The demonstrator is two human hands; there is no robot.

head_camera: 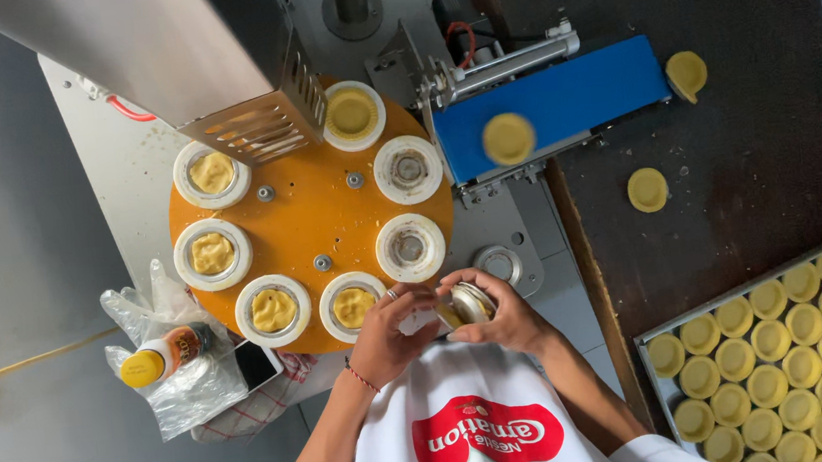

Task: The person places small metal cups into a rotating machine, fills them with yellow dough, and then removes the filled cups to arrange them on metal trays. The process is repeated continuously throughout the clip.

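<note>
Both hands shut on small metal cup [471, 302]: left hand [388, 332], right hand [507, 314]. Loading step; next, empty ring [411, 247] at 12 o'clock.

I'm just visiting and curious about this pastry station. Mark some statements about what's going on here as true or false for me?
1. Both hands, the left hand and the right hand, are together on a small metal tin. True.
2. The round turntable is blue. False: it is orange; the conveyor belt is blue.
3. A shaped dough shell lies on the belt. True.
4. The tray at lower right holds a single shell. False: it holds many rows of them.
5. A yellow-capped bottle lies in a clear plastic bag. True.
</note>
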